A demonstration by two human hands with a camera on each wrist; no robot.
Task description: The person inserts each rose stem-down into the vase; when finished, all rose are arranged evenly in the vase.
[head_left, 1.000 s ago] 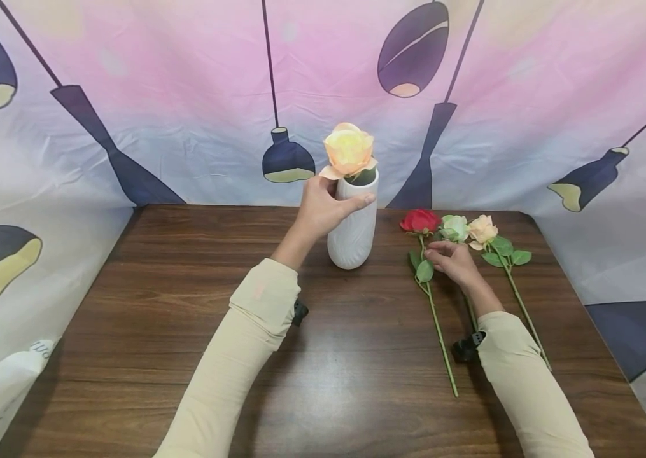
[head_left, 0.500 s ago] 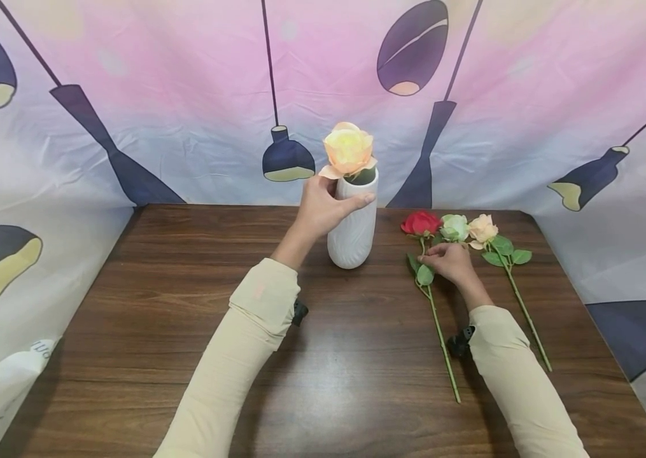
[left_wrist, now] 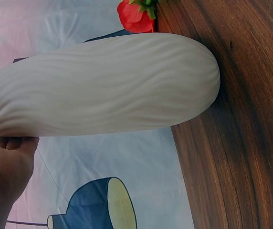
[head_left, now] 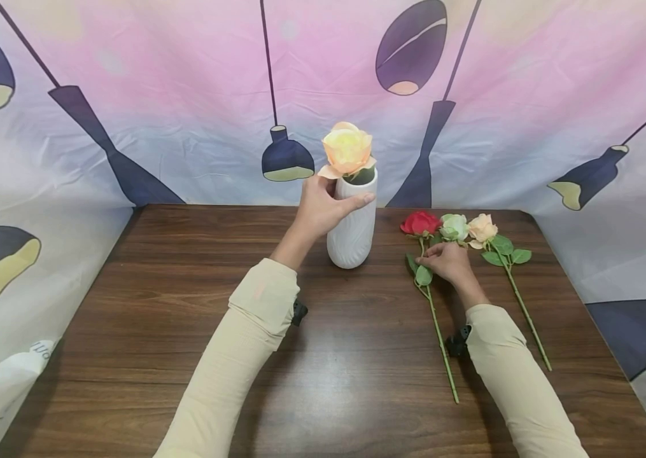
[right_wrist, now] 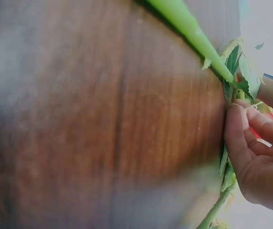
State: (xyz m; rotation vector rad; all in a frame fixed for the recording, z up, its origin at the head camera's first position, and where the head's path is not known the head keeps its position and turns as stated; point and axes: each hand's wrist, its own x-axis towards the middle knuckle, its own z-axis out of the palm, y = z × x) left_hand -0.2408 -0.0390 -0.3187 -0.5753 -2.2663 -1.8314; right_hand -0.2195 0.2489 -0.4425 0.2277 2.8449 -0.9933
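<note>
A white ribbed vase (head_left: 354,235) stands upright toward the back of the table, a glowing yellow-peach rose (head_left: 348,149) in its mouth. My left hand (head_left: 325,207) grips the vase just below the rim, thumb across its front. In the left wrist view the vase (left_wrist: 103,86) fills the middle, with part of the hand (left_wrist: 7,176) at its upper end. My right hand (head_left: 450,262) pinches the stem of a red rose (head_left: 420,222) beside its leaves. The right wrist view shows thumb and fingers at the green stem (right_wrist: 189,28), close to the tabletop.
Right of the red rose lie a pale green rose (head_left: 454,228), its stem mostly hidden by my right arm, and a cream-peach rose (head_left: 482,230). The brown wooden table (head_left: 185,318) ends against a printed cloth backdrop (head_left: 214,146) behind and at both sides.
My right hand has moved slightly left onto the red rose's stem and pinches it. The rose has shifted slightly toward me. The left hand and vase stay put.
</note>
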